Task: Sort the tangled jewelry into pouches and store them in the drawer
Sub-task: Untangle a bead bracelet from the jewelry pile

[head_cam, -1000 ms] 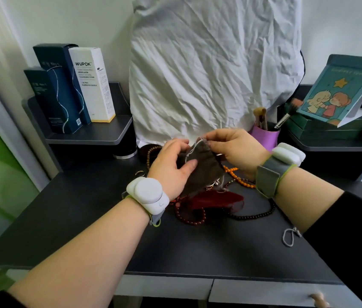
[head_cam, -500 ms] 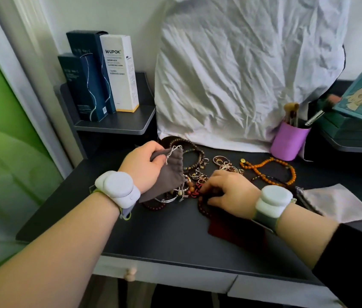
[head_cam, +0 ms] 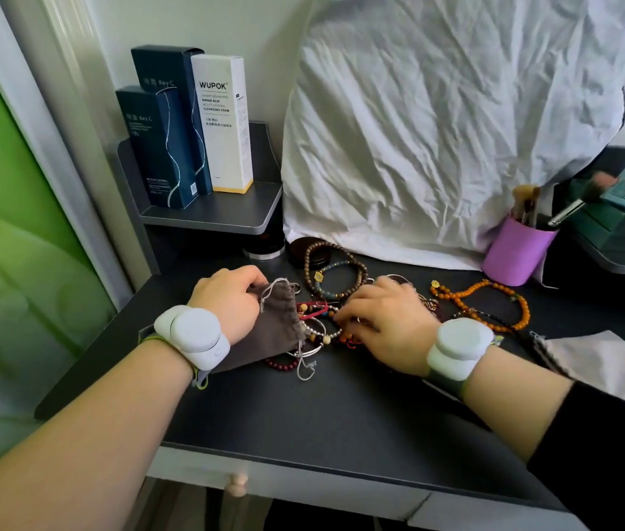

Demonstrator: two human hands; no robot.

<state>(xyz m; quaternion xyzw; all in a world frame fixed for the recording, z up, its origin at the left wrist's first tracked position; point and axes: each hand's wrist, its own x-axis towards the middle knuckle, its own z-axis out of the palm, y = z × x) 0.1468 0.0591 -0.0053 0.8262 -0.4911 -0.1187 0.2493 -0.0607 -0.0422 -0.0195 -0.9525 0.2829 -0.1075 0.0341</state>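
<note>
My left hand (head_cam: 228, 300) grips the neck of a brown drawstring pouch (head_cam: 270, 331) that lies on the dark desk (head_cam: 303, 419). My right hand (head_cam: 383, 320) is down on the tangled jewelry pile (head_cam: 318, 331), its curled fingertips among silver bangles and red cord; what they pinch is hidden. A brown bead bracelet (head_cam: 334, 270) lies behind the pile and an orange bead strand (head_cam: 483, 304) to the right. A light grey pouch (head_cam: 602, 362) lies flat at the right edge. The drawer (head_cam: 284, 488) with a round knob sits shut below the desk's front edge.
Tall boxes (head_cam: 188, 128) stand on a raised shelf at back left. A crumpled white cloth (head_cam: 437, 128) covers something at the back. A purple cup (head_cam: 514, 254) with brushes stands back right, next to green boxes (head_cam: 617, 224). A small dark jar (head_cam: 265, 243) sits under the shelf.
Both hands came down from holding the brown pouch up. The left hand set it on the desk; the right hand let go and reached into the jewelry pile. The view shifted left.
</note>
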